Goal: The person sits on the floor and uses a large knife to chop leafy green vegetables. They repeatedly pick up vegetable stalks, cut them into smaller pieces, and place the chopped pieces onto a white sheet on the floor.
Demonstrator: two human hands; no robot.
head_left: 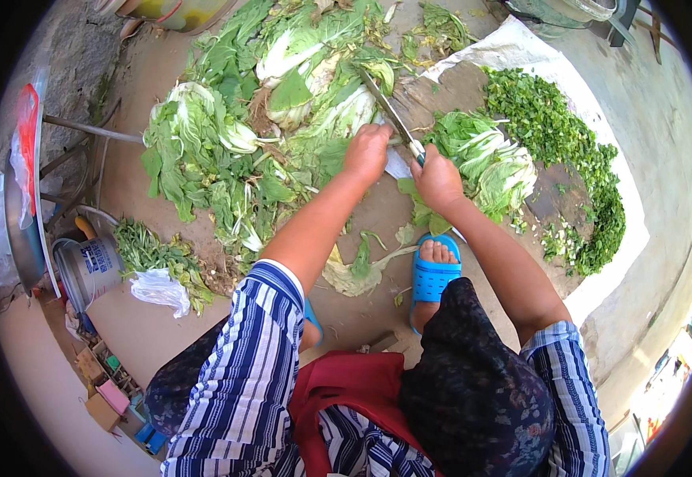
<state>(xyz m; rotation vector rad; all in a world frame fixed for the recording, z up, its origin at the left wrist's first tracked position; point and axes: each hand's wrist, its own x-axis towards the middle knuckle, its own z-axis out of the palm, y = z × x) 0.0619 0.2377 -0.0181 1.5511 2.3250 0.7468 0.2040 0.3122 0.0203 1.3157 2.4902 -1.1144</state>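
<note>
The person's right hand (436,180) has its grip closed round the handle of a long steel-bladed knife (390,113), the blade slanting up and away over the leaves. The left hand (367,151) presses down, fingers curled, on a pale green cabbage head (338,119) at the edge of the big leafy pile (203,151). Just right lies a split cabbage (493,163), beyond it chopped greens (556,127) on a white sack (513,44). A blue sandal (432,278) sits below on the concrete floor (664,119).
</note>
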